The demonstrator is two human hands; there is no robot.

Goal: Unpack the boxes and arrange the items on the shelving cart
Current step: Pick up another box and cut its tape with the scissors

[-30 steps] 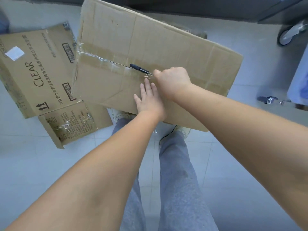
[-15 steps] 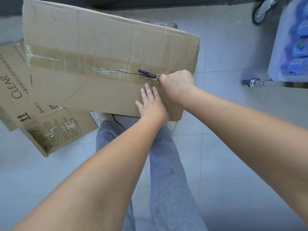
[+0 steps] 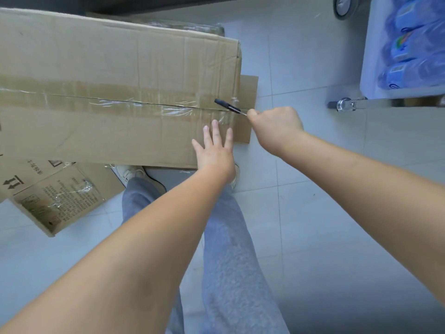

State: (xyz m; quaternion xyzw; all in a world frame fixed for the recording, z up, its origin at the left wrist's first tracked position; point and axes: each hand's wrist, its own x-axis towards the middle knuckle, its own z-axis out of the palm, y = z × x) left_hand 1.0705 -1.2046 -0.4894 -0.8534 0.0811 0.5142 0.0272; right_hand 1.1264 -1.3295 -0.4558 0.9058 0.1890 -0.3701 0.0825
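Note:
A large brown cardboard box (image 3: pixel 115 68) fills the upper left, with clear tape along its top seam, which is slit along most of its length. My right hand (image 3: pixel 275 126) grips a black pen (image 3: pixel 227 107) in a fist, just past the box's right end, at the end of the seam. My left hand (image 3: pixel 215 150) lies flat with straight fingers on the box top, just below the seam near the right end. The shelving cart (image 3: pixel 366 68) stands at the upper right, loaded with blue wrapped packs (image 3: pixel 414 49).
A second printed carton (image 3: pixel 55 201) lies on the floor at lower left, partly under the big box. My legs in grey trousers (image 3: pixel 224 237) and white shoes stand below the box. Cart wheels (image 3: pixel 343 104) sit on the pale floor tiles at right.
My right hand has drawn the pen rightward along the taped seam to the box's right end. My left hand has stayed flat beside it. The view has swung right, showing more of the cart.

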